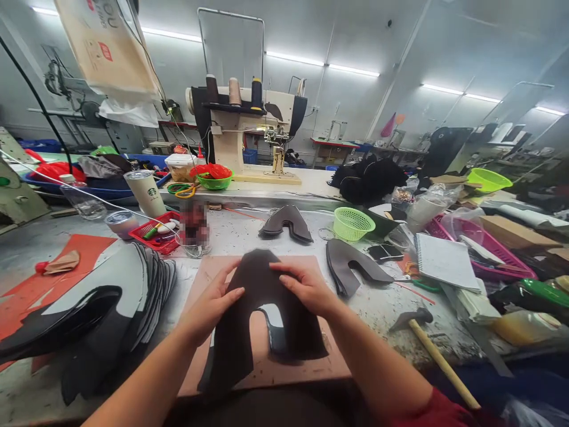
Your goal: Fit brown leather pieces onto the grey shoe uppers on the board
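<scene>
A dark brown U-shaped shoe upper piece (260, 279) lies over a pinkish board (258, 350), its two legs pointing toward me. White and black material shows beneath it inside the right leg. On its left edge is my left hand (216, 296), closed with the thumb on top and the other fingers along the rim. My right hand (309, 284) grips the opposite edge, fingertips and thumb pressed on the upper surface. To the left is a thick stack of similar black and white pieces (146, 296).
More cut pieces lie ahead (288, 225) and to the right (355, 267). A hammer (440, 356) rests at the right edge. Around the bench are a green basket (354, 224), red tray (153, 234), tumbler (145, 194), notebook (447, 261) and a sewing machine (253, 130).
</scene>
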The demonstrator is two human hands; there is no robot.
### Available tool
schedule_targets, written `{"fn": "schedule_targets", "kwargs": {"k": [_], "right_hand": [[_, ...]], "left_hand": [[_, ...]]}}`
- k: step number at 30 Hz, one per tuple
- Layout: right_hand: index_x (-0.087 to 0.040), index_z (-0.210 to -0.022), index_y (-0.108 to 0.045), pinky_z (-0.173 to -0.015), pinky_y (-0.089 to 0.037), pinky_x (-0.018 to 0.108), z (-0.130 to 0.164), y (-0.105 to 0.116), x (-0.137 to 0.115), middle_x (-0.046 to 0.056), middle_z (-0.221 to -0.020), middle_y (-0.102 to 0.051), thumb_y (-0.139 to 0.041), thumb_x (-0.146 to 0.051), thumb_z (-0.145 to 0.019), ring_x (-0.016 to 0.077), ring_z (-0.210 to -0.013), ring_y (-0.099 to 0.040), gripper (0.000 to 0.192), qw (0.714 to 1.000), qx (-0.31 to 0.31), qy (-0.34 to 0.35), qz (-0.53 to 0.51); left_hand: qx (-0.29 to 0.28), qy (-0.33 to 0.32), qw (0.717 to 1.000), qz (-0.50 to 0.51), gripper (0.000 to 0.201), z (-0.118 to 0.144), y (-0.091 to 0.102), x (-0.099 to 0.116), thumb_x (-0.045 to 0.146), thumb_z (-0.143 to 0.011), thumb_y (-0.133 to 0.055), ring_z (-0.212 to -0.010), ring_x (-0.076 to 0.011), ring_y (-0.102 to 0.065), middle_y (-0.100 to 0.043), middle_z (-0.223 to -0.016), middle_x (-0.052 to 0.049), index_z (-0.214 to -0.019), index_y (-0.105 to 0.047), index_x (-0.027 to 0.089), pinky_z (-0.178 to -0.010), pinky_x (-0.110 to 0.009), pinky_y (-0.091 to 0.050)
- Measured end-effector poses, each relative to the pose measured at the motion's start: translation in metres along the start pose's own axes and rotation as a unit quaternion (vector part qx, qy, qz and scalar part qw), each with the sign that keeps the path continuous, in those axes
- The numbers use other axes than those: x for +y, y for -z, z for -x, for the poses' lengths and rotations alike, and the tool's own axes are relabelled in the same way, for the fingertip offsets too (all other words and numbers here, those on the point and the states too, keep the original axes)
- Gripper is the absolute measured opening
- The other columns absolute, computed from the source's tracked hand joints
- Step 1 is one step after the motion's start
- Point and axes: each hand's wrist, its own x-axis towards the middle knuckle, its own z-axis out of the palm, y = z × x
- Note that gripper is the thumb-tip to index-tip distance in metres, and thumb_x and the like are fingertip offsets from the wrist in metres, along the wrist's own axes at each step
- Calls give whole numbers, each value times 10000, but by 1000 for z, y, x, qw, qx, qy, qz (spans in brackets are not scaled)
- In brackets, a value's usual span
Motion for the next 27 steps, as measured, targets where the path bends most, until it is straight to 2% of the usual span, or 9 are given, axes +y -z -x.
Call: {"fn": "schedule_targets", "kwargs": {"k": [2,4,6,8,10,12,17,20,27], "right_hand": [[-207,-1085,-582,-945,-367,377,-5,-22,28,35,-1129,-594,-428,-207,-782,178,-1052,-523,340,997,-22,-79,-15],[-203,-1086,-584,-943,-369,369,-7,-41,52,45,-1130,-590,-432,-182,-772,179,-1050,-522,350,993,-30,-113,5],[-207,-1093,-582,-927,-381,357,-10,-54,68,52,-1096,-601,-443,-159,-764,181,-1030,-529,361,992,-30,-108,53],[-211,-1101,-580,-896,-400,337,-13,-60,76,58,-1040,-611,-452,-143,-762,182,-995,-538,368,989,-33,-91,109],[-212,-1110,-576,-863,-415,311,-16,-61,80,64,-999,-607,-456,-135,-768,179,-959,-545,371,984,-39,-81,152],[-211,-1125,-568,-844,-420,287,-18,-61,81,65,-978,-598,-455,-137,-779,171,-931,-549,372,981,-45,-75,175],[-179,-1145,-555,-812,-427,261,-18,-62,82,70,-930,-580,-452,-167,-800,164,-865,-552,360,974,-52,-72,210],[-188,-1150,-551,-804,-429,263,-17,-63,83,64,-917,-572,-452,-185,-806,167,-856,-549,358,971,-56,-71,220],[-182,-1150,-551,-789,-428,252,-17,-63,81,63,-915,-568,-451,-178,-806,161,-839,-549,359,969,-57,-80,226]], "left_hand": [[38,71,997,-10,699,3,6,-19,404,-742,-495,-797,-176,-611,-607,-1030,-54,-1333,-159,245,-704,-302,-489],[80,104,989,-74,659,0,12,-40,345,-750,-456,-684,-153,-608,-632,-931,-48,-1333,-185,203,-641,-289,-484],[126,76,967,-210,588,-7,16,-56,265,-739,-438,-713,-157,-602,-638,-900,-48,-1301,-294,168,-696,-300,-474],[145,38,930,-336,493,-14,19,-64,205,-723,-431,-838,-173,-589,-637,-944,-53,-1214,-445,167,-797,-310,-444],[135,20,908,-395,409,-19,21,-67,178,-715,-426,-927,-183,-566,-629,-991,-54,-1102,-558,182,-851,-302,-416],[122,19,904,-409,367,-19,23,-67,182,-724,-423,-919,-187,-569,-634,-963,-54,-1043,-603,190,-843,-291,-417],[109,30,886,-449,384,-15,25,-68,194,-764,-378,-835,-184,-582,-618,-836,-57,-1092,-576,171,-776,-273,-435],[96,37,878,-468,395,-15,26,-69,185,-776,-361,-831,-177,-580,-609,-841,-66,-1116,-556,141,-770,-260,-433],[79,49,861,-501,383,-18,25,-68,185,-803,-353,-863,-161,-575,-613,-894,-56,-1136,-539,165,-788,-236,-425]]}}
